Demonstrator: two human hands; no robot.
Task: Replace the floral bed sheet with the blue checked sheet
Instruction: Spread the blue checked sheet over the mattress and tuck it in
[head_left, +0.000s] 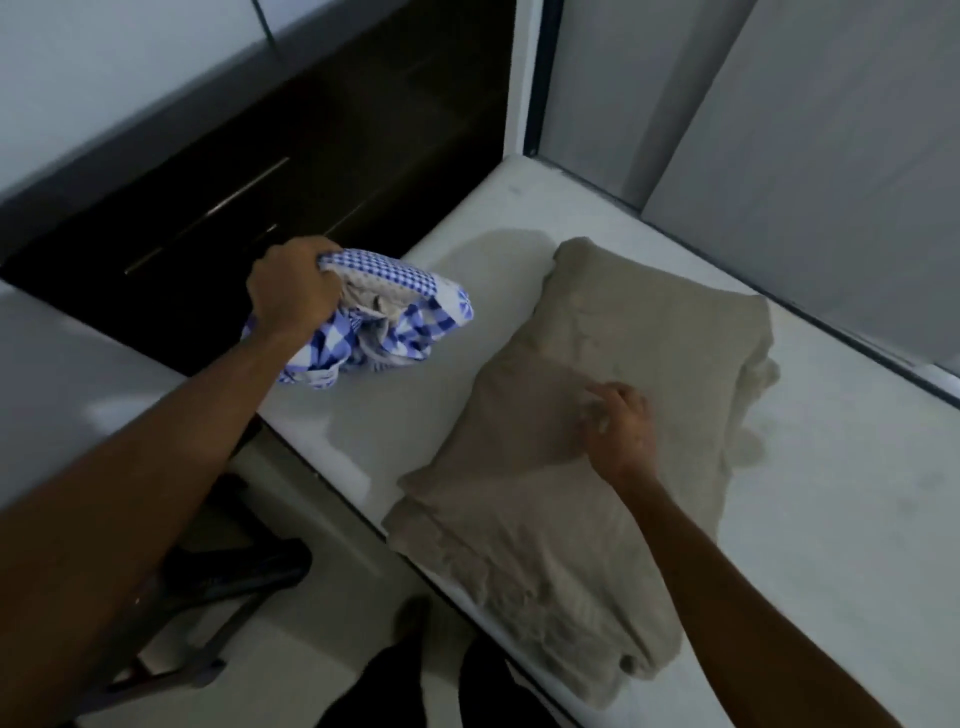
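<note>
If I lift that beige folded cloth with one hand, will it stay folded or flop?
Probably flops: the beige folded cloth has soft wrinkles and sagging edges. Its loose stacked layers would likely slide apart. Bulky; two hands probably work better.

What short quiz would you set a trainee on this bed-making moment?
1. True or false: the left hand grips the bunched blue checked sheet.
2. Pick one: the right hand touches A) the beige folded cloth, B) a drawer handle, C) a floral pillow.
3. Fill in: the beige folded cloth lies on the bare white ____.

Key: 1 true; 2 A; 3 mattress.
</note>
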